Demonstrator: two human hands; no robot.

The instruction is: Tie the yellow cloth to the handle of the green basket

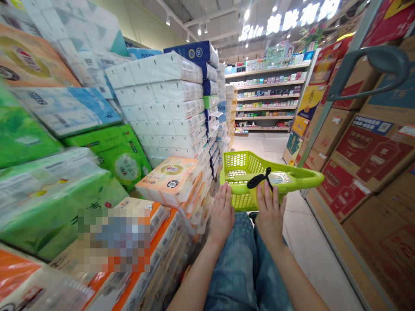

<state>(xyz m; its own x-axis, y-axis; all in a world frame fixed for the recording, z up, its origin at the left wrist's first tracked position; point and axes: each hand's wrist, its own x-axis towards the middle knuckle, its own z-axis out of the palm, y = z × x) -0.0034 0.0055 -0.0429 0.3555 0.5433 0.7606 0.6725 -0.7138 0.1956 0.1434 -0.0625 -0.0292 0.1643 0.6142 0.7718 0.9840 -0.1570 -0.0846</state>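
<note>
A lime-green shopping basket (240, 160) with slotted sides stands in front of my knees, and no goods show inside it. Its long handle (304, 177) reaches out to the right. A black strap (259, 178) is tied around the near side, beside a clear label. My left hand (223, 214) lies at the near left corner, fingers stretched out and close together against the rim. Spread fingers of my right hand (269, 211) rest on the near side just below the strap. Neither hand shows a wrapped grip. The palms face away from me, hidden.
Stacked white tissue packs (155, 103) rise on the left, with an orange tissue pack (168, 177) and green packs (123, 160) nearer. Red and brown cartons (372, 147) line the right behind a metal post with a grey handle (372, 73). Shelves (269, 95) stand beyond the tiled aisle.
</note>
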